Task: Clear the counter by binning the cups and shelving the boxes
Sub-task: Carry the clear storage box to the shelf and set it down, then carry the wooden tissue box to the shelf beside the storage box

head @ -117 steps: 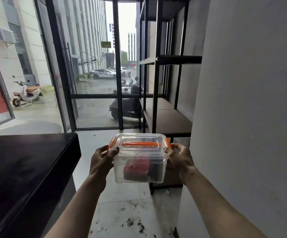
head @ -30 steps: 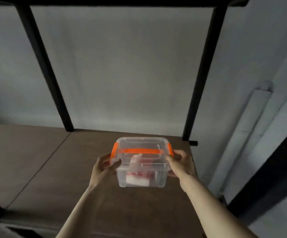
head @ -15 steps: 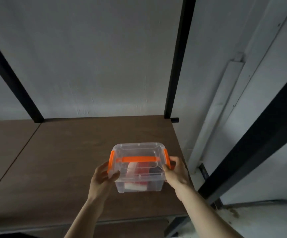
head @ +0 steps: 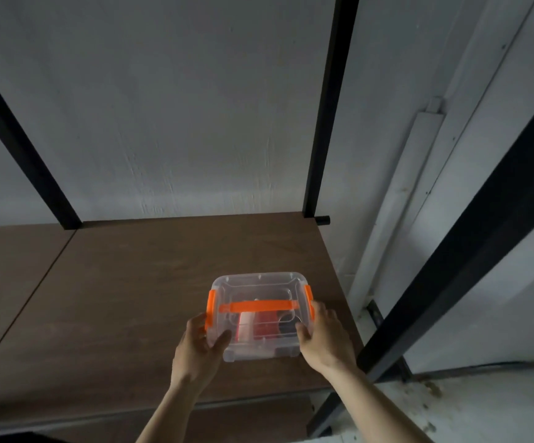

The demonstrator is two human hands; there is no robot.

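A clear plastic box [head: 259,289] with an orange handle and orange side clips sits low over the right end of a brown wooden shelf [head: 125,298], resting on it or just above it. Red, white and dark items show through its walls. My left hand [head: 200,346] grips its left near corner and my right hand [head: 324,337] grips its right side. No cups are in view.
Black metal uprights [head: 329,107] frame the shelf against a grey wall. A thick black diagonal post [head: 470,251] stands close on the right. A lower shelf board [head: 246,420] shows beneath, and a dirty pale floor [head: 451,407] lies at bottom right.
I carried the box from near the counter to the shelf unit. Over the last second it has come down toward the right end of the shelf board, both hands still on it.
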